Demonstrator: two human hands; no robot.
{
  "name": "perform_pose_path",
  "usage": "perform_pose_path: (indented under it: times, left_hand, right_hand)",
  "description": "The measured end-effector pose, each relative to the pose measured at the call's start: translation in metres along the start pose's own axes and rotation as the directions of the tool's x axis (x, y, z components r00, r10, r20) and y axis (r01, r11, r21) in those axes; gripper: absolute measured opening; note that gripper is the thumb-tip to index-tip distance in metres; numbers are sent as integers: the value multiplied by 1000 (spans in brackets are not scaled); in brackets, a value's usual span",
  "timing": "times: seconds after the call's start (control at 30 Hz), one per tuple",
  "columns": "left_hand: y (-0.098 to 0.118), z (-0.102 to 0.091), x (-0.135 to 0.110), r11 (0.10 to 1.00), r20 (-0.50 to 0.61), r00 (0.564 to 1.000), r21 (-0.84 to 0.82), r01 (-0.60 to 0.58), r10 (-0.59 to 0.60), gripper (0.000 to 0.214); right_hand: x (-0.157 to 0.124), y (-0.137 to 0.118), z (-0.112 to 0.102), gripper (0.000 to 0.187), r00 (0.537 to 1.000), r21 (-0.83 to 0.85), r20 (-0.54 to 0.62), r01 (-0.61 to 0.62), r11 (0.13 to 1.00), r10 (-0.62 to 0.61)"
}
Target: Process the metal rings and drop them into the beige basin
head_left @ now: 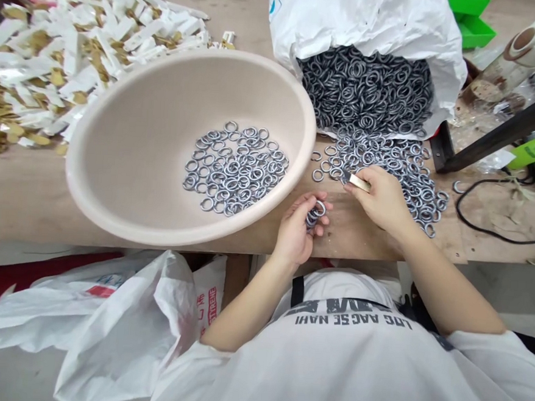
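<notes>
My left hand (298, 227) is closed around a small stack of metal rings (316, 213), held just above the wooden table's front edge. My right hand (382, 196) pinches a small pale flat block (359, 182) and rests on the table beside a spread of loose metal rings (389, 163). These rings spill from an open white bag (366, 24) at the back. A large beige basin (127, 172) to the left of my hands holds several rings (235, 168) on its floor.
A heap of white and gold slips (53, 57) covers the table's left part. A black bar (501, 134), a black cable (477, 221), green trays (472, 19) and a tape roll (530, 42) lie at the right. White plastic bags (117, 318) sit below the table edge.
</notes>
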State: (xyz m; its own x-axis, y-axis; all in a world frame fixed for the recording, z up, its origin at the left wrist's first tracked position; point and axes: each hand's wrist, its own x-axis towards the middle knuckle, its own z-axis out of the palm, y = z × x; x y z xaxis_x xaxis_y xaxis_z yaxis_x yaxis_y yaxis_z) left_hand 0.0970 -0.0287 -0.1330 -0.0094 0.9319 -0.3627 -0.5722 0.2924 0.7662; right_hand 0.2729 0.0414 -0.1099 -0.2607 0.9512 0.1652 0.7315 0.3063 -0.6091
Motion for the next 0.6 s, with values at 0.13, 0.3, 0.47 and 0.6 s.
perform_pose_path:
  times: [0.13,0.3,0.47,0.6]
  left_hand:
    - [-14,23,7,972,114,987,191,-134,114,35]
    - [-27,42,7,927,194,963,292,-237,185,42]
    - [-31,47,4,959,191,967,195,-206,169,39]
    - [-31,48,1,982,193,981,174,-70,36,39]
  right_hand:
    - [-34,-1,-6,35,978,611,159,-205,764,135]
    - [-57,-6,10,44,959,777,102,-243,580,264]
    - [-60,-10,13,34,953,832,-59,-118,543,298]
    - [-58,-9,4,33,988,808,-36,-60,587,150]
